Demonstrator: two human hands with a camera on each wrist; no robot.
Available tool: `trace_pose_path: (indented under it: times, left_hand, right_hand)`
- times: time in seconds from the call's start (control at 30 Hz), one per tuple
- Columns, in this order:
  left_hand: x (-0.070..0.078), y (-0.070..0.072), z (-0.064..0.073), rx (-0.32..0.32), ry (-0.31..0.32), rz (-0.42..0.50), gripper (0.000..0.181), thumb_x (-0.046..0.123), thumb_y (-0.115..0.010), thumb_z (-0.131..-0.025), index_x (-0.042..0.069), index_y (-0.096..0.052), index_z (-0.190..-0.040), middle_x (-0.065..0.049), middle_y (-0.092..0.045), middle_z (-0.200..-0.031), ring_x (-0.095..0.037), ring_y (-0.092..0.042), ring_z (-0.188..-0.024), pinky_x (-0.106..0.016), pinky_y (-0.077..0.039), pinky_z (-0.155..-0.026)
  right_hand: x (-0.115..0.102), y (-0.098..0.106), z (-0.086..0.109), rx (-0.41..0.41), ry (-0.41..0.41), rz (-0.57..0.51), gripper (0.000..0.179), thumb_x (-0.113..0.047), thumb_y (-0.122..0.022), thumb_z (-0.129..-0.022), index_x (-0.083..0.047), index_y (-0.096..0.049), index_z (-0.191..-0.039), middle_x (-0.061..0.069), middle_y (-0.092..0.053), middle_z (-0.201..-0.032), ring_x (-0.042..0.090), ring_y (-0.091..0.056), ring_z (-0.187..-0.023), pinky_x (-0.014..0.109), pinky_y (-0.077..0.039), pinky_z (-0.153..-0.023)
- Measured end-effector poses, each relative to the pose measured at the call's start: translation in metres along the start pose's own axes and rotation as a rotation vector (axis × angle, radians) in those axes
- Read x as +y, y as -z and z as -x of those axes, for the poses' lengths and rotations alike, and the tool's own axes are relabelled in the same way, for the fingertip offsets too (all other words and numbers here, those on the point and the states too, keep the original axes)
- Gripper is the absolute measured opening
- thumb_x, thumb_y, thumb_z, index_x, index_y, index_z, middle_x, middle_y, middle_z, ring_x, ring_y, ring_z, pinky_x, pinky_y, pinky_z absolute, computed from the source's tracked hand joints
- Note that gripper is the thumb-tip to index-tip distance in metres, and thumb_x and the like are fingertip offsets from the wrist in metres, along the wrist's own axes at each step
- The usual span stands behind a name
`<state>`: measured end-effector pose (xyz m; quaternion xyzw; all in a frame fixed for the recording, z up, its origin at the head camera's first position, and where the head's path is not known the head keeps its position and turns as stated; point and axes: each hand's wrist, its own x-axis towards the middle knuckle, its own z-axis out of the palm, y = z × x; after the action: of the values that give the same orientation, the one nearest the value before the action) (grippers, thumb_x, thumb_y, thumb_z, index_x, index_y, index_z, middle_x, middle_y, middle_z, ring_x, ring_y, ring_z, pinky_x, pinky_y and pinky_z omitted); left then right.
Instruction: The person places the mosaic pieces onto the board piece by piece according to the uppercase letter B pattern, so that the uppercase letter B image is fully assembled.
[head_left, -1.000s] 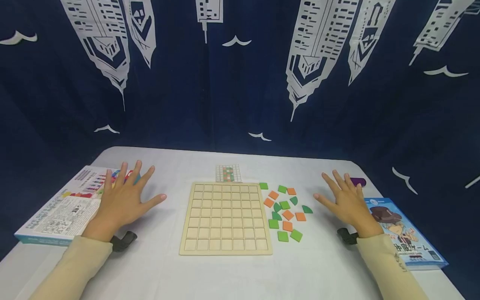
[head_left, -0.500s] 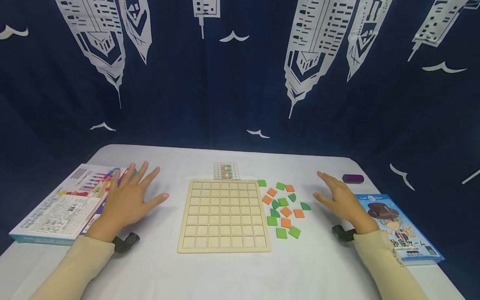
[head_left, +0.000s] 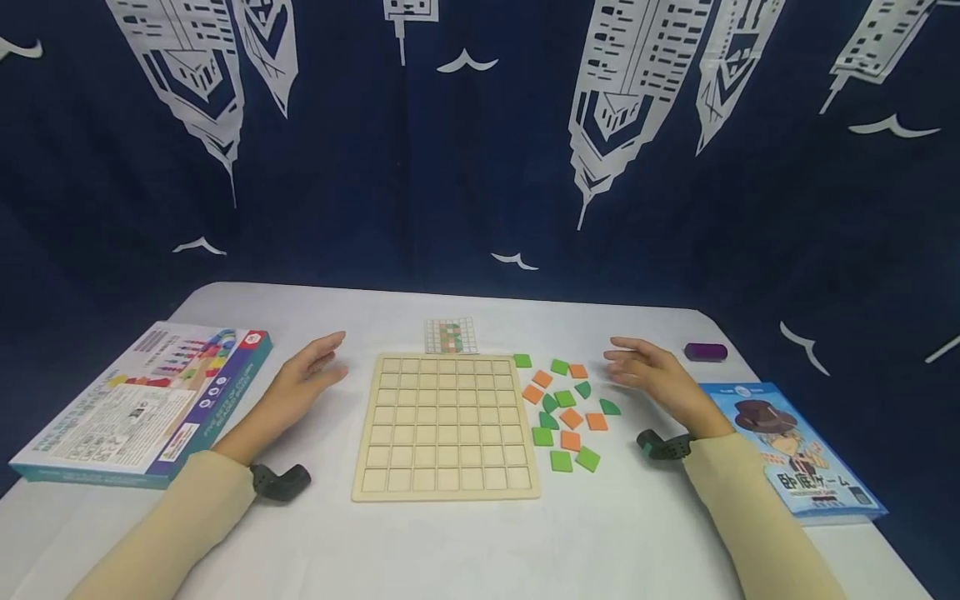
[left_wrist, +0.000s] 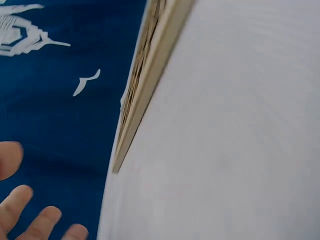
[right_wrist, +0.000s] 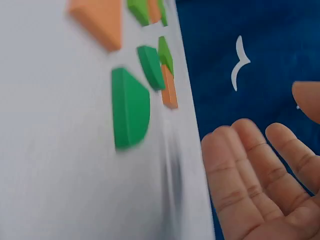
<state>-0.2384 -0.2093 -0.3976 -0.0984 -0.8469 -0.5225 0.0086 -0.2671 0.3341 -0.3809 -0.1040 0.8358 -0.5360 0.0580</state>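
A pale wooden grid board [head_left: 447, 495] lies in the middle of the table, its squares bare. Just right of it are scattered several flat pieces: orange squares [head_left: 570, 441], light green squares [head_left: 561, 461] and dark green quarter-round pieces [head_left: 610, 407]. Behind the board lies a small pattern card [head_left: 451, 336] with a coloured grid. My left hand [head_left: 296, 383] hovers left of the board, thumb apart from the loosely bent fingers, holding nothing. To the right of the pieces my right hand [head_left: 660, 379] is held with relaxed fingers and nothing in it; the right wrist view shows its palm side.
A boxed game [head_left: 112, 408] lies at the table's left, beyond my left forearm. On the right a blue box [head_left: 795, 454] lies partly behind my right sleeve, with a purple oblong object [head_left: 706, 352] behind it. A dark blue curtain [head_left: 360, 183] hangs behind the white table [head_left: 337, 550].
Both hands have turned from palm-down with spread fingers to thumb-side-up with fingers closer together. Both have moved inward, the left off the boxed game and the right nearer the pieces.
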Motion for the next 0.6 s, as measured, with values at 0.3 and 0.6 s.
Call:
trace_pose_path:
  times: [0.3,0.6]
  left_hand:
    - [-0.003,-0.018,-0.019,0.066,0.101,0.380,0.065,0.024,-0.056,-0.113,0.006,-0.030,-0.170,-0.014,-0.036,-0.174,-0.029,-0.038,-0.159,-0.042,-0.032,-0.130]
    - [-0.018,-0.022,-0.022,0.077,-0.054,0.032,0.051,0.020,-0.064,-0.109,0.005,-0.053,-0.157,-0.019,-0.055,-0.159,-0.039,-0.047,-0.152,-0.057,-0.033,-0.127]
  right_hand:
    - [0.015,-0.010,-0.021,0.038,-0.093,-0.578,0.038,-0.016,-0.056,-0.114,-0.006,-0.055,-0.151,-0.002,-0.076,-0.122,0.012,-0.073,-0.110,0.025,-0.060,-0.097]
    - [0.027,-0.017,-0.026,0.121,-0.061,-0.503,0.035,-0.008,-0.056,-0.112,0.002,-0.057,-0.146,-0.003,-0.076,-0.107,0.009,-0.068,-0.090,0.020,-0.061,-0.079]
